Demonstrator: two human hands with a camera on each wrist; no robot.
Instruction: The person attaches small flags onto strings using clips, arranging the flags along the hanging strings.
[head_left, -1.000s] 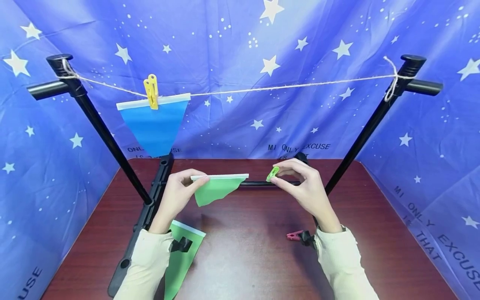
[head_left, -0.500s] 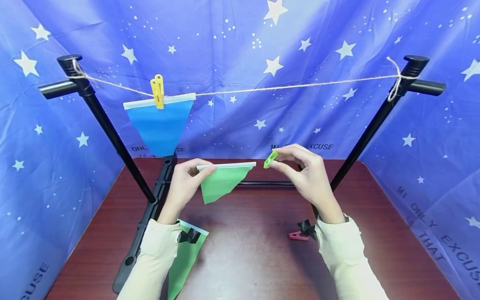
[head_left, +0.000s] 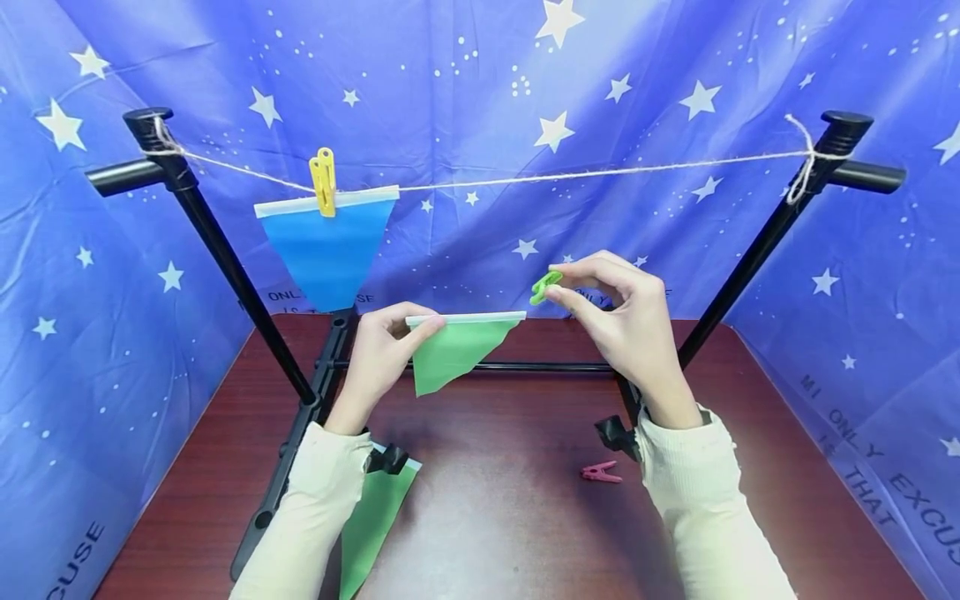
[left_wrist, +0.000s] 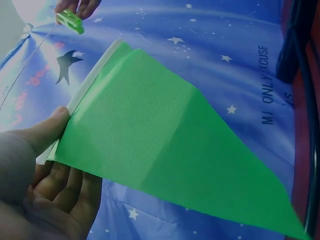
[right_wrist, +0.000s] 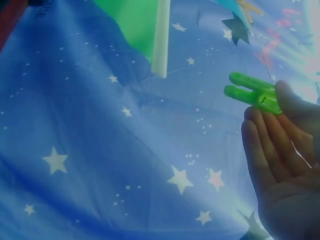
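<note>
My left hand (head_left: 384, 348) pinches a green pennant flag (head_left: 457, 350) by the left end of its white top edge, thumb in front. In the left wrist view the flag (left_wrist: 135, 125) spreads out as a triangle from the thumb. Up and to the right, my right hand (head_left: 630, 321) pinches a bright green clothespin (head_left: 545, 287) between thumb and fingers, apart from the flag. The right wrist view shows the clothespin (right_wrist: 255, 92) with its two prongs pointing away from the hand. Above both hands a string (head_left: 570, 177) runs between two black posts.
A blue pennant (head_left: 327, 250) hangs at the string's left part under a yellow clothespin (head_left: 324, 183). Another green pennant (head_left: 375, 525) lies on the table, partly behind the left sleeve. A pink clothespin (head_left: 600, 472) lies near the right wrist. Black posts (head_left: 232, 275) stand at both sides.
Both hands have risen toward the string, the left with the green flag and the right with the green clothespin. The pink clothespin now shows fully beside the right wrist.
</note>
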